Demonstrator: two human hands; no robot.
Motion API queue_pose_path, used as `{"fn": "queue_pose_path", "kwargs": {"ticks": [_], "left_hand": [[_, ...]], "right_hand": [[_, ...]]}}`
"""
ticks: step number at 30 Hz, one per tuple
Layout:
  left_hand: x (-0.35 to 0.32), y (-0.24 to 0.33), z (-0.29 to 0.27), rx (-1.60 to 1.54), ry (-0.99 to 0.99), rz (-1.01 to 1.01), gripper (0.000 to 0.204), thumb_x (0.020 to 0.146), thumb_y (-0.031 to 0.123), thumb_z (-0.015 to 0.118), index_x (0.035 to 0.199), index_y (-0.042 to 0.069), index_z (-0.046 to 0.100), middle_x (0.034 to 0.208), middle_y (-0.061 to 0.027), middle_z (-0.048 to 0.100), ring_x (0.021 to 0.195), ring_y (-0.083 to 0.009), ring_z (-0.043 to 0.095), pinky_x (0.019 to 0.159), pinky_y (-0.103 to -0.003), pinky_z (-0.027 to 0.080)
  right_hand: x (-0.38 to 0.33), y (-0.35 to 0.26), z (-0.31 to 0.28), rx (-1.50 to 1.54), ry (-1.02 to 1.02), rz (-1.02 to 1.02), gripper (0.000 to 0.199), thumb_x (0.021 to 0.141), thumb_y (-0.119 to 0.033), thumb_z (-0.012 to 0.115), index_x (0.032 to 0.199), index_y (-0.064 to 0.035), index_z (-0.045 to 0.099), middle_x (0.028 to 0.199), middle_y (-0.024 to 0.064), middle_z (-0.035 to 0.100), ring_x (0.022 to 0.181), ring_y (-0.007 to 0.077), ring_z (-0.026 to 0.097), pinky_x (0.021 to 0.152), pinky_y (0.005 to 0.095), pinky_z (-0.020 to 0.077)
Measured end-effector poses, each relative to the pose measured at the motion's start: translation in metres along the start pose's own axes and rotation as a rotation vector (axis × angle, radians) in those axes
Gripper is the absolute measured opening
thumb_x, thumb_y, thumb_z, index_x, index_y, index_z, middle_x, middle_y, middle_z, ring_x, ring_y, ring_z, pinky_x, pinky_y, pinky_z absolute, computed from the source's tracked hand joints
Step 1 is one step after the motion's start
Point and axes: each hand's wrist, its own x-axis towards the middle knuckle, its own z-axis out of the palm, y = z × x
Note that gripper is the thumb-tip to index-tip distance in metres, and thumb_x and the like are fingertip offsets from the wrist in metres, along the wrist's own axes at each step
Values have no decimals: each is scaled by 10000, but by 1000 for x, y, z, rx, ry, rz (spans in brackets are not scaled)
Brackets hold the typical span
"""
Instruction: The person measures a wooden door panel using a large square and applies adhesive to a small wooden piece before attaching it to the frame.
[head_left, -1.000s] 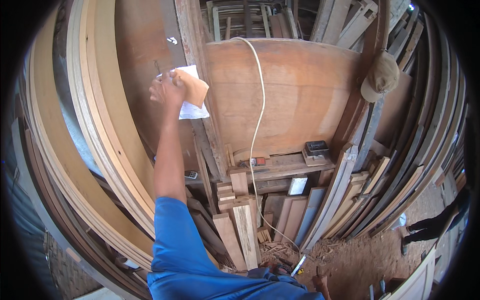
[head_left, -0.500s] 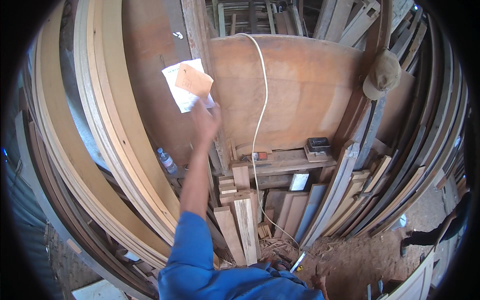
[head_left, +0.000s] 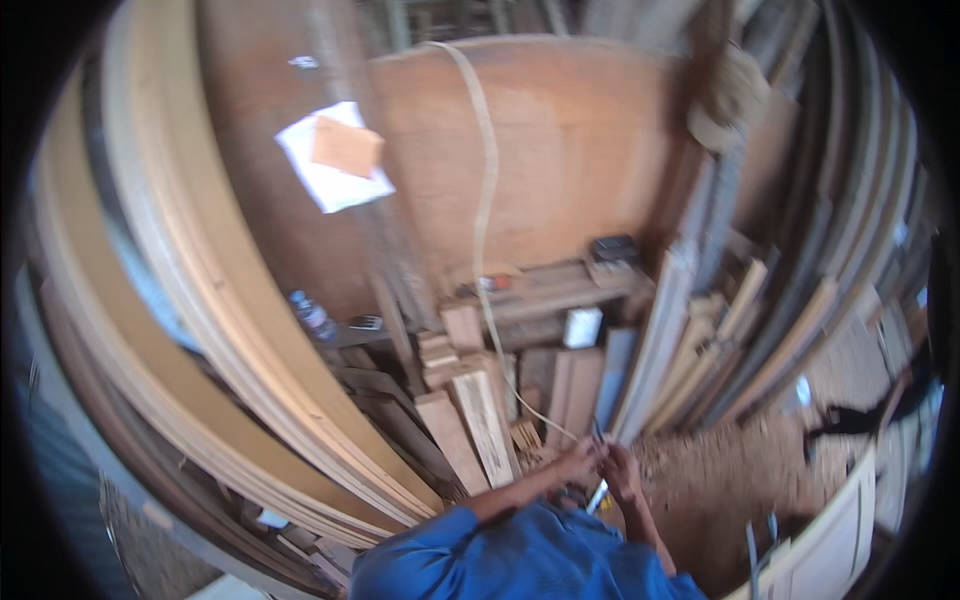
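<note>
Blue slim thing (head_left: 598, 428) pokes up where my left hand (head_left: 582, 457) and right hand (head_left: 621, 472) meet, both curled, can't tell which grips it; looks like two-handed fiddling, next move wants steady fingers.

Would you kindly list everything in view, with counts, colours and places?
Long boards: many, pale to brown, both sides
Short planks: several, brown, lower centre
Large panel: one, brown, upper centre
Paper: one or more, white, upper left
Smaller sheet: one, tan, over the paper
Cable: one, cream, before the panel
Cap: one, tan, upper right
Bottle: one, clear, left of centre
Box: one, black, right of centre
Co-worker: one, dark clothing, right edge
Thin item: one, bluish, lower centre, blurred
Shirt: one, blue, bottom
Left hand: one, bare, lower centre
Right hand: one, bare, beside the left
</note>
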Motion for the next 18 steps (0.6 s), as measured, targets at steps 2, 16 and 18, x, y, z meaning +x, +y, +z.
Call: {"fn": "queue_pose_path", "kwargs": {"ticks": [2, 16, 18], "left_hand": [[8, -5, -22, -203, -127, -124, 316, 1040, 304, 515, 1136, 20, 615, 926, -20, 650, 797, -119, 615, 712, -285, 527], [51, -25, 98, -228, -370, -319, 251, 952, 300, 673, 1049, 70, 647, 826, 7, 645, 669, -75, 601, 614, -220, 499], [59, -17, 137, -220, -501, -369, 252, 950, 299, 675, 1048, 68, 649, 828, 10, 645, 667, -74, 600, 621, -217, 496]], "right_hand": [[-2, -7, 25, 100, -13, -116, 331, 977, -99, 513, 1292, -4, 551, 1085, 61, 652, 983, 146, 616, 875, 291, 508], [-115, 34, -85, -109, 131, 84, 253, 967, -147, 511, 1121, 26, 612, 947, 132, 727, 844, 235, 694, 761, 373, 554], [-137, 39, -105, 78, 171, 137, 234, 976, -139, 511, 1108, 17, 626, 945, 100, 719, 817, 193, 678, 725, 347, 547]]}}
